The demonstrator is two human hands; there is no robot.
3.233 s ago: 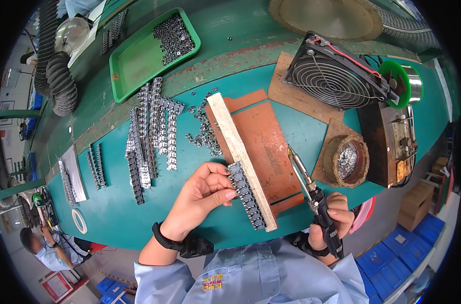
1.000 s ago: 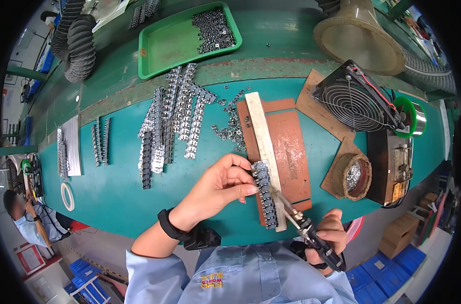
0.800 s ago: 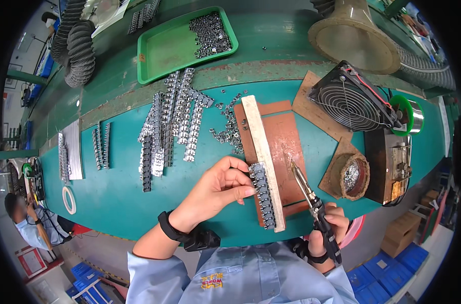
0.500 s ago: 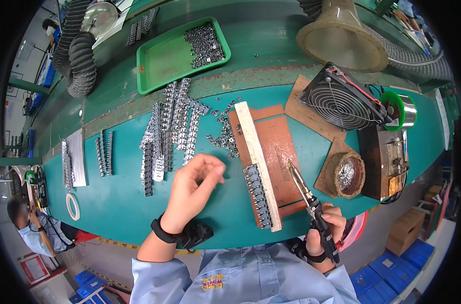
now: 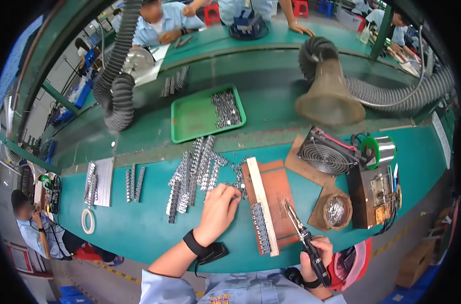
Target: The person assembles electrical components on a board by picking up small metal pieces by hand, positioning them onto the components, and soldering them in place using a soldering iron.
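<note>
My left hand, wearing a black wrist strap, is over the mat beside a scatter of tiny metal parts. Its fingers are curled towards the thumb; whatever they pinch, if anything, is too small to make out. In my right hand is a soldering iron, its tip pointing at a copper-brown board. A pale wooden bar lies along that board. Against the bar's left side sits a strip of small dark circuit boards. Left of my left hand lies a heap of metallic-looking strips.
A green tray of tiny parts stands at the back. To the right are a fan, a solder spool, a round pot and a metal box. A fume funnel hangs above. A tape ring lies left.
The view has tilted up, bringing people across the bench into sight. My left hand has moved towards the scattered parts. My right hand still holds the soldering iron over the board.
</note>
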